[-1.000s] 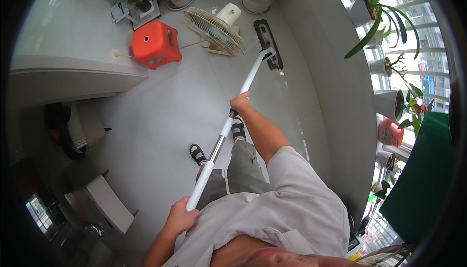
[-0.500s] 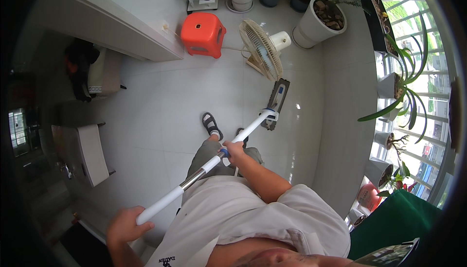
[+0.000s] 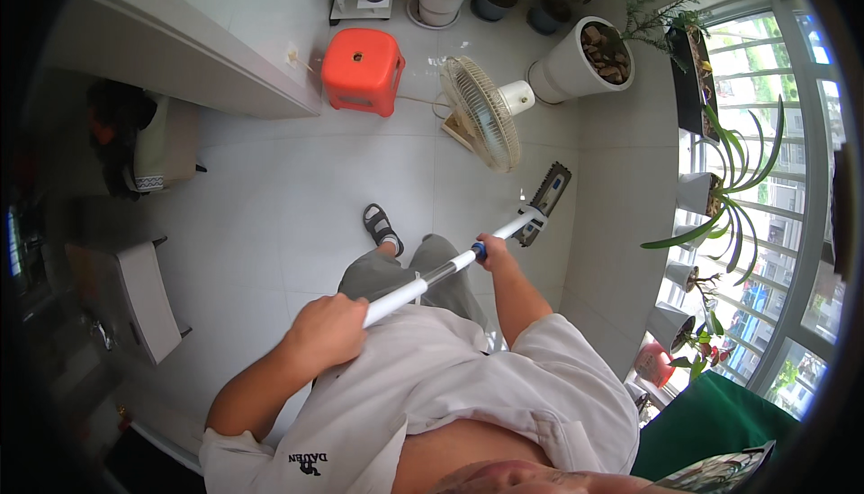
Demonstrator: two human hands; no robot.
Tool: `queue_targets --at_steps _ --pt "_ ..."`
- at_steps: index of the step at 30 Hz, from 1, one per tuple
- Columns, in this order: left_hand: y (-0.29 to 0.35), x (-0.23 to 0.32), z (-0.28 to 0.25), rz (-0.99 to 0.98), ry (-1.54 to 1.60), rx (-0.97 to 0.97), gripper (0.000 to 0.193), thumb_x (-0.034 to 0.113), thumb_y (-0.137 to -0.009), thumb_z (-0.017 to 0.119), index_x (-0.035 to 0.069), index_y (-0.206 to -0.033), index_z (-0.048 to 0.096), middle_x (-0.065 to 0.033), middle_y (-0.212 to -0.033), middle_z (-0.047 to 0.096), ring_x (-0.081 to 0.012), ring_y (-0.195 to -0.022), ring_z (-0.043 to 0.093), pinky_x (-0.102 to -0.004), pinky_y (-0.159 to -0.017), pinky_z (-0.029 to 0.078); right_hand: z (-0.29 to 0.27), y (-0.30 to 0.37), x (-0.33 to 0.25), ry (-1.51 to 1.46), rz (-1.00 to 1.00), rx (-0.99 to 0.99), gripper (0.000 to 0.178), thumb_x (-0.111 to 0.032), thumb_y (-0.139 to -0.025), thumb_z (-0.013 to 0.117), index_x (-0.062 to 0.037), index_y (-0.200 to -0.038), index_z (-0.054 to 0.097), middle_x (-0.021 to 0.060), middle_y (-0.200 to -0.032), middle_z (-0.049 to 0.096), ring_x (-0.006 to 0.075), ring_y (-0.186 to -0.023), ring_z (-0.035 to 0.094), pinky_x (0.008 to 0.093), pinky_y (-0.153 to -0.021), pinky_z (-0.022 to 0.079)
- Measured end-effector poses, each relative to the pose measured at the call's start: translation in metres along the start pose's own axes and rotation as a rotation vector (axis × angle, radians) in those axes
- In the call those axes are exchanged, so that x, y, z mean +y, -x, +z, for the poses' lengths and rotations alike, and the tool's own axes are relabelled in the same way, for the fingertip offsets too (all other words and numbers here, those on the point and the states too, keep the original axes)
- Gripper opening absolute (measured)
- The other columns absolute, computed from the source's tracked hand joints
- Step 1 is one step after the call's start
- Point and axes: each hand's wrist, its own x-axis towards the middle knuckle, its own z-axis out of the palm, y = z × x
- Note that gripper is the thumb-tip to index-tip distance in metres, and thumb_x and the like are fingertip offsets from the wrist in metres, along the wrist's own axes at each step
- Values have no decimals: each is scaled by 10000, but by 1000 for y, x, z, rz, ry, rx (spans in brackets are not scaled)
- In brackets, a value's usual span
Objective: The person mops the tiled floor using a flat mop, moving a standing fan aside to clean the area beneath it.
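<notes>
A flat-head mop with a white and metal pole (image 3: 396, 300) runs slantwise across the front of my body. My left hand (image 3: 329, 330) is closed around the pole's upper end, close to my shirt. Farther along, by the blue collar, my right hand (image 3: 491, 253) wraps round the pole with the arm stretched forward. The grey mop head (image 3: 545, 203) with a dark fringe rests on the pale tiled floor, just to the right of the fan and near the right wall.
Ahead stands a beige electric fan (image 3: 481, 114), with a red plastic stool (image 3: 363, 73) to its left. Large white pots (image 3: 576, 64) and smaller planters line the back. Plants (image 3: 738, 190) sit along the right window. A bench (image 3: 148, 300) is at the left.
The mop head has slid to the right, toward the wall. My left hand has come forward and right toward my body, and my right hand has reached farther right and ahead.
</notes>
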Motion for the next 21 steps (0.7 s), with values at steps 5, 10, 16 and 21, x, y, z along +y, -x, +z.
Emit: queue_targets --at_steps 5,10,16,21 --pt "-30 26 -30 72 47 -69 315 280 -717 604 -1 -846 544 -183 -645 586 -354 -616 584 -429 -589 474 -1 32 -85 1200 -513 620 445 -346 -665 628 29 -903 604 185 -812 620 312 -771 608 357 -752 479" --pt "-41 31 -61 12 80 -69 346 327 -729 598 2 -840 550 -183 -624 583 -343 -594 585 -426 -572 474 45 8 -196 908 -1081 348 366 -306 -758 526 -7 -959 589 225 -934 567 365 -887 528 403 -794 423" --pt "-51 59 -94 -75 95 -45 369 365 -715 617 15 -825 576 -156 -564 573 -322 -531 579 -407 -518 466 96 -54 -275 1063 -1098 240 318 -280 -783 498 -15 -932 592 197 -873 603 342 -854 565 393 -773 435" --pt "-56 71 -105 -95 127 23 368 372 -711 624 13 -784 585 -149 -527 559 -310 -500 575 -388 -481 459 92 -88 -285 1059 -1060 24 232 -243 -800 538 -19 -832 589 110 -743 606 219 -702 580 318 -661 450"
